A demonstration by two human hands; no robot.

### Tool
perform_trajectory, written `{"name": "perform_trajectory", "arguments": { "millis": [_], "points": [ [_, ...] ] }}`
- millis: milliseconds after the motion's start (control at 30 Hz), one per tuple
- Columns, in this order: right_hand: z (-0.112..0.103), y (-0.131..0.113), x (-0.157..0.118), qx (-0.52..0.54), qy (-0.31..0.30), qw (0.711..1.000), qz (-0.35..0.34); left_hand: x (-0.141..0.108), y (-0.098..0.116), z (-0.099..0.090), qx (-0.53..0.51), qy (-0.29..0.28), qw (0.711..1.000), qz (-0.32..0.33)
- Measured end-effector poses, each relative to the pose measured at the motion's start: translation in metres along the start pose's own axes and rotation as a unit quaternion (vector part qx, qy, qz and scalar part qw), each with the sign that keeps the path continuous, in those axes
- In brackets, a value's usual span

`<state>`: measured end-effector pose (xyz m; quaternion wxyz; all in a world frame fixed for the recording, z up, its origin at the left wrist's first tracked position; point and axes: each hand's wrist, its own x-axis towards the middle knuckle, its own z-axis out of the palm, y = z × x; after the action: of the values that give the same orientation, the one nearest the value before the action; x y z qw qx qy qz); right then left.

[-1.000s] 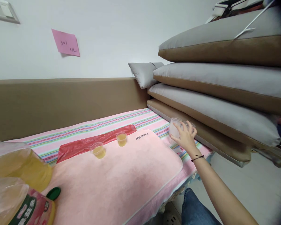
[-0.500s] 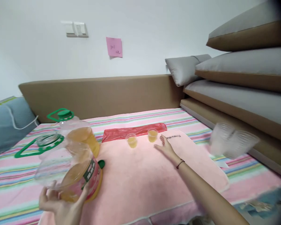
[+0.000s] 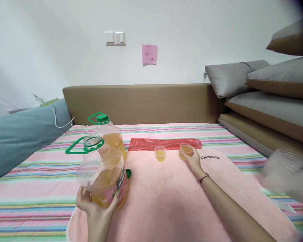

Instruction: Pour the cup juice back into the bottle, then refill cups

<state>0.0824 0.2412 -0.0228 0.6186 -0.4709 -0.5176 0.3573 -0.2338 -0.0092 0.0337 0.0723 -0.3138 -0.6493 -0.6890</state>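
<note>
My left hand (image 3: pixel 98 203) is wrapped round the lower side of a large clear plastic jug (image 3: pixel 101 171). The jug has a green handle and an uncapped mouth, and holds yellow liquid. A green cap (image 3: pixel 128 173) lies beside it. Behind stands a second jug (image 3: pixel 113 136), part full and capped in green. My right hand (image 3: pixel 194 160) has its fingers round a small clear plastic cup (image 3: pixel 185 151) of yellow liquid, which seems to rest on the pink mat (image 3: pixel 161 191). Another cup (image 3: pixel 160 154) with the same liquid stands to its left.
A folded red plastic bag (image 3: pixel 166 144) lies along the mat's far edge. Blurred stacks of clear cups (image 3: pixel 288 171) are at the right. Grey and brown cushions (image 3: pixel 280 107) pile up behind them. A brown padded board (image 3: pixel 141 104) runs along the wall.
My right hand has closed round the right-hand cup, where it was open beside it before. My left hand stays on the jug. The whole view has swung left.
</note>
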Motion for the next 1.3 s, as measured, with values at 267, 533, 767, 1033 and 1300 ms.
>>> {"name": "perform_trajectory", "arguments": {
  "millis": [267, 533, 767, 1033, 1300],
  "points": [
    [-0.011, -0.088, -0.012, -0.022, -0.043, 0.998, -0.039, -0.009, -0.002, -0.005, -0.011, -0.048, 0.999, 0.016],
    [0.026, -0.205, -0.044, 0.017, -0.165, 0.983, -0.082, -0.014, 0.0, -0.017, 0.053, -0.078, 0.996, 0.009],
    [0.093, -0.267, -0.081, 0.08, -0.285, 0.952, -0.074, -0.014, 0.001, -0.028, 0.079, -0.093, 0.992, 0.022],
    [0.151, -0.285, -0.097, 0.092, -0.342, 0.931, -0.085, -0.014, 0.003, -0.033, 0.091, -0.099, 0.991, 0.02],
    [0.17, -0.286, -0.101, 0.073, -0.367, 0.924, -0.077, -0.01, 0.0, -0.031, 0.091, -0.084, 0.992, 0.029]
  ]
}}
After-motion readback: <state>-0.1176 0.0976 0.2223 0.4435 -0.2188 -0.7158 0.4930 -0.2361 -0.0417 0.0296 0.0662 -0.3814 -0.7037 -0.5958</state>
